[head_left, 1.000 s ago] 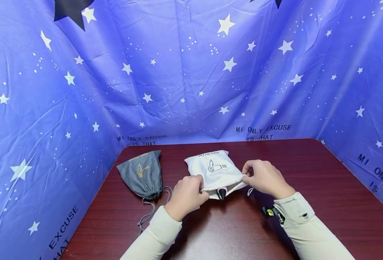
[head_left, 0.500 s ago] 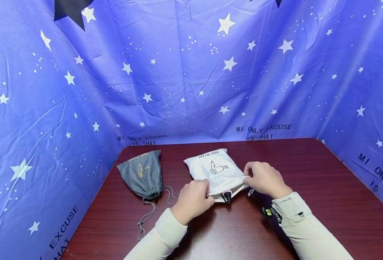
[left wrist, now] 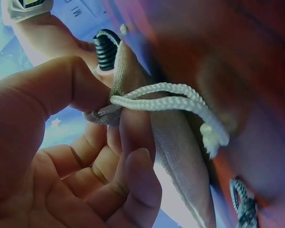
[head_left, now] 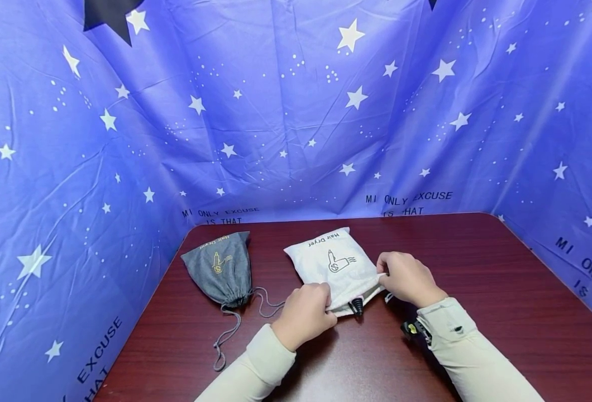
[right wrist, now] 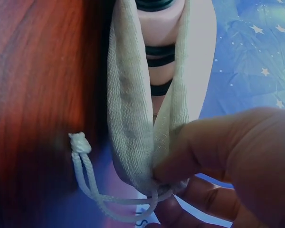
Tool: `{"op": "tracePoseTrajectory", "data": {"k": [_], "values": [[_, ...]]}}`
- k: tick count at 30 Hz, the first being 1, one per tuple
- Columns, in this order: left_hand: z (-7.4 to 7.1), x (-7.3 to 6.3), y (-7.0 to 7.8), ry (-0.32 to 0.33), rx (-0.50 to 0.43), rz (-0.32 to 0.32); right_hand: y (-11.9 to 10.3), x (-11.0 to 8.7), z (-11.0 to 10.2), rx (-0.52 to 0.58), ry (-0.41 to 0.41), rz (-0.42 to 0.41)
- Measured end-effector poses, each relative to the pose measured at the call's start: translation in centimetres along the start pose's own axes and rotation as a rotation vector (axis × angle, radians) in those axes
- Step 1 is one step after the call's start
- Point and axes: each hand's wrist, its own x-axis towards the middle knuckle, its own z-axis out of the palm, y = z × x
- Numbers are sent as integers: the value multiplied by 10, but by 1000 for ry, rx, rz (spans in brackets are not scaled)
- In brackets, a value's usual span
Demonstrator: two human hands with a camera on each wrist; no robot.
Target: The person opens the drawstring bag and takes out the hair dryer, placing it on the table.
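A white drawstring bag (head_left: 321,265), printed "Hair Dryer" with a dryer outline, lies on the table with its mouth towards me. My left hand (head_left: 306,312) pinches the left corner of the mouth; its white drawstring (left wrist: 161,92) hangs out beside the finger and thumb. At the opposite corner my right hand (head_left: 409,276) pinches the rim, near a knotted cord end (right wrist: 79,143). Between the parted edges shows a pale pink handle (right wrist: 164,26) with black bands. Its black ribbed cord sleeve (head_left: 358,306) pokes out of the mouth. The rest of that item is hidden in the bag.
Left of the white bag lies a grey drawstring bag (head_left: 220,268) with a gold dryer print, gathered at its neck. Its loose cord (head_left: 225,338) trails towards my left forearm. A starry blue curtain (head_left: 286,111) surrounds the dark red table (head_left: 477,268).
My left hand has moved right and nearer to me with its corner of the white bag. The mouth and the ribbed sleeve have shifted the same way. My right hand has barely moved.
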Motion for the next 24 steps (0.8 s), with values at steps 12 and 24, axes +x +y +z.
{"op": "tracePoseTrajectory", "data": {"k": [12,24], "values": [[6,-5,19,-31,44,58,6,3,11,33,76,-80],[6,-10,39,-57,77,92,13,6,14,47,100,-113]]}}
